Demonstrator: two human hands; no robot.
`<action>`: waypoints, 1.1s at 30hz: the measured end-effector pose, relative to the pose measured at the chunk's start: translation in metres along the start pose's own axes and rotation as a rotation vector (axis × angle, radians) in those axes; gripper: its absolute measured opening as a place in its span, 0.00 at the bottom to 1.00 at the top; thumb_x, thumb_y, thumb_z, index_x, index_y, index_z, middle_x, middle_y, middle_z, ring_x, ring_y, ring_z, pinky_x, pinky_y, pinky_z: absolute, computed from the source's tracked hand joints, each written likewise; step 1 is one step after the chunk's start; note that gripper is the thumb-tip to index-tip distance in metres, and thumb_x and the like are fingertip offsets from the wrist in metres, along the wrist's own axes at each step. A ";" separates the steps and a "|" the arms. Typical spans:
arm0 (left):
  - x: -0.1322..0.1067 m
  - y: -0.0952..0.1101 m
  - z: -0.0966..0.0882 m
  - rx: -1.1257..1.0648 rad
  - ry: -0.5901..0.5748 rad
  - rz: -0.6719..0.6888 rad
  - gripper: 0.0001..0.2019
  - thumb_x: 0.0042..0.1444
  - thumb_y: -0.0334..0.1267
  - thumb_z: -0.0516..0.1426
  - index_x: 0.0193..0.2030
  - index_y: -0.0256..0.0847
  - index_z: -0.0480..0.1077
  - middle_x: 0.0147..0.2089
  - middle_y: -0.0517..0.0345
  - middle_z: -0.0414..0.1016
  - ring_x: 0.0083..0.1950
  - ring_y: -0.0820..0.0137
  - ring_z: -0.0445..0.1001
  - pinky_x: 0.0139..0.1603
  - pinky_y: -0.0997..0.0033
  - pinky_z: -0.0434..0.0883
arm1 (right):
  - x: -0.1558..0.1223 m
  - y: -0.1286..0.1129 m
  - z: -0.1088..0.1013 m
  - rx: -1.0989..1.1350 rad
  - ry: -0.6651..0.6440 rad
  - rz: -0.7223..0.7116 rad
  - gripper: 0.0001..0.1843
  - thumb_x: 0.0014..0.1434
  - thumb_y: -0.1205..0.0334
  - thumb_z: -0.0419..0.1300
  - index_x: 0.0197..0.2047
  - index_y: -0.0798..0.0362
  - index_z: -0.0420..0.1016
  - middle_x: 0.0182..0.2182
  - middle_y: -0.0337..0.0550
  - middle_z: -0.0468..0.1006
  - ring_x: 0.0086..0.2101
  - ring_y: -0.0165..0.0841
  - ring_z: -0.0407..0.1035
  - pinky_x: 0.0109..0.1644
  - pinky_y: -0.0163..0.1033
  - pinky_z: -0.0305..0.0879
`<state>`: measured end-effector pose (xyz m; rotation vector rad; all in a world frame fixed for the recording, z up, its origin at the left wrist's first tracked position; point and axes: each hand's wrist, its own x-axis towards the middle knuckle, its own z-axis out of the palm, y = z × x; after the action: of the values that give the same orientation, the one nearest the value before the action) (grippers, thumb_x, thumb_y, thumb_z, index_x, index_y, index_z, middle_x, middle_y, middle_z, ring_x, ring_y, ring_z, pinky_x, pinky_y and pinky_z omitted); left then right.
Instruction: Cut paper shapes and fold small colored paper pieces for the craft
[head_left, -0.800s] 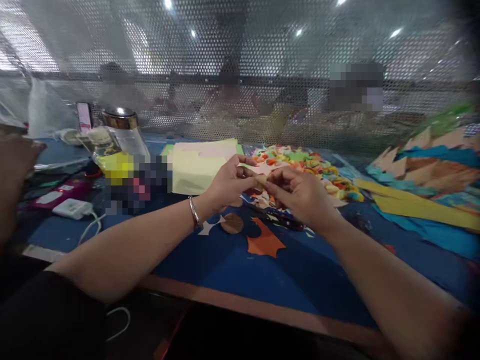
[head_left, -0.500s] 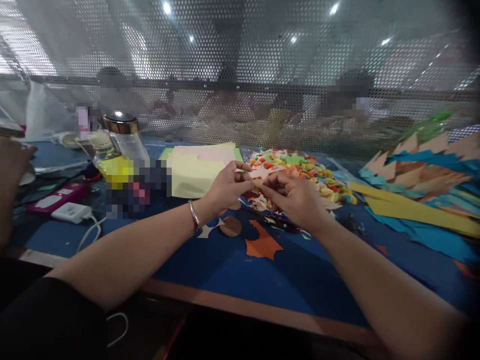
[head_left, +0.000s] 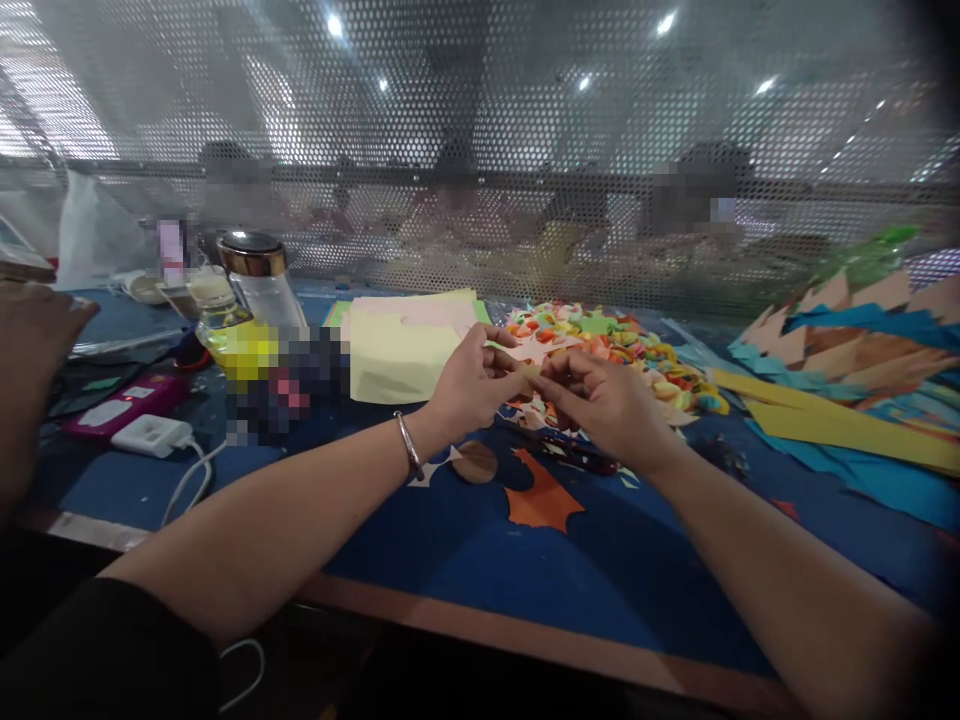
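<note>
My left hand and my right hand meet above the blue table, fingertips pinched together. Between them is a small pale yellow piece, apparently paper, mostly covered by the fingers. Just behind the hands lies a heap of colourful curled paper pieces. An orange paper scrap with a curved cut-out rests on the table below them. Left of it sits a round brown disc. A dark tool, perhaps scissors, lies partly hidden under my right hand.
Pale yellow sheets are stacked left of the heap. Farther left stand a glass jar, a bottle of yellow liquid and a white plug with a cable. Cut blue and yellow paper fills the right. Another person's hand is at far left.
The view has shifted a little, so the table things appear slightly farther right. Both my hands stay together, pinching the small pale piece.
</note>
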<state>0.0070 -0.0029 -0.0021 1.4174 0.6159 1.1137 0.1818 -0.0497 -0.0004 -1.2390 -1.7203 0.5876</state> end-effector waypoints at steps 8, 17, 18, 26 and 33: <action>0.000 0.001 0.000 -0.033 -0.048 0.051 0.20 0.51 0.27 0.65 0.44 0.43 0.59 0.28 0.71 0.73 0.28 0.76 0.77 0.34 0.72 0.75 | -0.002 -0.003 -0.004 -0.001 0.008 -0.023 0.29 0.58 0.31 0.66 0.34 0.51 0.74 0.20 0.35 0.71 0.18 0.28 0.64 0.21 0.35 0.59; 0.001 -0.001 -0.004 0.271 -0.046 0.155 0.23 0.47 0.23 0.63 0.45 0.44 0.59 0.32 0.70 0.68 0.30 0.78 0.71 0.33 0.74 0.70 | -0.003 -0.004 -0.002 -0.034 0.002 -0.044 0.25 0.59 0.36 0.67 0.34 0.50 0.73 0.22 0.36 0.71 0.19 0.28 0.64 0.22 0.36 0.59; 0.001 -0.002 -0.005 0.300 -0.047 0.173 0.23 0.47 0.23 0.63 0.45 0.44 0.58 0.33 0.69 0.68 0.30 0.78 0.71 0.33 0.74 0.70 | -0.003 -0.004 -0.003 -0.042 0.007 -0.044 0.25 0.59 0.36 0.68 0.34 0.50 0.73 0.22 0.36 0.71 0.19 0.28 0.64 0.22 0.36 0.60; 0.012 -0.002 -0.022 0.329 0.079 0.101 0.20 0.52 0.21 0.57 0.48 0.44 0.60 0.34 0.65 0.71 0.27 0.73 0.77 0.30 0.71 0.73 | 0.000 -0.005 -0.010 -0.048 0.041 -0.013 0.19 0.59 0.43 0.68 0.32 0.50 0.71 0.22 0.37 0.73 0.18 0.28 0.66 0.22 0.36 0.65; 0.006 0.008 -0.013 0.210 -0.025 -0.007 0.15 0.56 0.23 0.58 0.50 0.37 0.71 0.45 0.54 0.79 0.31 0.76 0.79 0.34 0.73 0.75 | 0.001 -0.004 -0.011 -0.034 0.041 -0.026 0.21 0.59 0.42 0.69 0.31 0.49 0.71 0.21 0.36 0.72 0.18 0.28 0.65 0.22 0.36 0.63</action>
<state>-0.0041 0.0070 0.0056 1.6043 0.7366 1.0475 0.1894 -0.0519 0.0081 -1.2420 -1.7165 0.5164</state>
